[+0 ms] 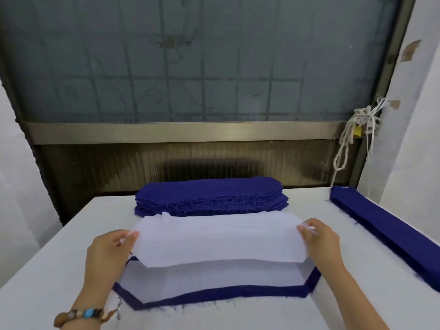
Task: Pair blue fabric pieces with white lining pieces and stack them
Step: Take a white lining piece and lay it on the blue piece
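Pinching white lining piece in left hand, right hand. Keep taut; lower flat, corners matching blue fabric piece.

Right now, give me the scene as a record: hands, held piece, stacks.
left hand: pinches left end of white lining piece
right hand: pinches its right end
white lining piece: held over the blue piece
blue piece: flat on table, second lining on it
blue stack: behind, centre
blue strips: table's right side
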Tool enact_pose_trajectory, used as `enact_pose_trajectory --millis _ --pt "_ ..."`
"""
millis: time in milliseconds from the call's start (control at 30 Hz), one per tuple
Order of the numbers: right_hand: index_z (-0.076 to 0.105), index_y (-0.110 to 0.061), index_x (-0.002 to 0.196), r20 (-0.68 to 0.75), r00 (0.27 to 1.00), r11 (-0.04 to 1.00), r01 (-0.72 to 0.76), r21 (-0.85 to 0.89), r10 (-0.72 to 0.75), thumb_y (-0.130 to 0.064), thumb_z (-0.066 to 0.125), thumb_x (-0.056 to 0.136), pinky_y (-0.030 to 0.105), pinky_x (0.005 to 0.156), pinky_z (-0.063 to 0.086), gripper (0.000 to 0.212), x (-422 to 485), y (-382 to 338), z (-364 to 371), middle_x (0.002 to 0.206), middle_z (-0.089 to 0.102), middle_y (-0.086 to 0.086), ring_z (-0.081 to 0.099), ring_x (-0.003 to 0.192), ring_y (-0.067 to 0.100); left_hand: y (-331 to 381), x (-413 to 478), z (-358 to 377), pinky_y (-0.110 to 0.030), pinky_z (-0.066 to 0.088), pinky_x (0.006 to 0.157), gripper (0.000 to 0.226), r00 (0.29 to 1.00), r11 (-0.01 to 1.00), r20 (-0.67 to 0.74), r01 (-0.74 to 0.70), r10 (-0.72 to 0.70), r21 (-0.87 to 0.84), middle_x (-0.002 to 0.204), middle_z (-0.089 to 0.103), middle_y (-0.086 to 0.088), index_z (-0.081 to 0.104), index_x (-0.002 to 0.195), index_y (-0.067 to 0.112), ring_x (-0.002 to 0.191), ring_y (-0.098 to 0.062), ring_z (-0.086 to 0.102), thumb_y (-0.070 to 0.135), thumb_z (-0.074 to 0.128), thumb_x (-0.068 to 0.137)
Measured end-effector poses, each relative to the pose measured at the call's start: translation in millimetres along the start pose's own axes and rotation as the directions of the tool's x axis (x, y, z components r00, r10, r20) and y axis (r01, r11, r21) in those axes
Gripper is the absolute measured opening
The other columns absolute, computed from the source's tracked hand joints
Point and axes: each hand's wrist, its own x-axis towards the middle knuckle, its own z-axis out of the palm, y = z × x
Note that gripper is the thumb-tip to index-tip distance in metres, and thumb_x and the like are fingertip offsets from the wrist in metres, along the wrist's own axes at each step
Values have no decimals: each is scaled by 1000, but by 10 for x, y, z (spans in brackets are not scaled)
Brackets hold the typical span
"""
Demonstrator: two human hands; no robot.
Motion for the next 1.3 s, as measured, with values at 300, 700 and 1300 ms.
enact_pose_trajectory --millis 300,700,1300 --pt "57 -20 98 116 988 989 114 -91 -103 -22 51 98 29 65 41 6 -322 169 -3 85 64 6 56 75 17 -299 -355 -61 -35 43 62 29 988 996 155 -40 28 76 61 62 -5 63 65 8 63 -27 57 21 62 92" --pt "54 -18 82 45 999 978 35 -205 -26 -28 61 91 27 53 38 15 -331 180 -19 69 58 0 54 62 17 -285 -430 -87 -35 41 68 5 988 998 148 -44 37 47 83 62 -4 57 97 20 76 -24 58 20 60 93" --pt "52 -18 99 38 999 959 32 -281 -23 -9 51 90 34 63 45 12 -383 165 -20 69 55 6 55 66 27 -271 -450 -65 -35 40 68 8 987 988 144 -87 68 130 73 55 -5 58 97 18 68 -20 53 11 56 93"
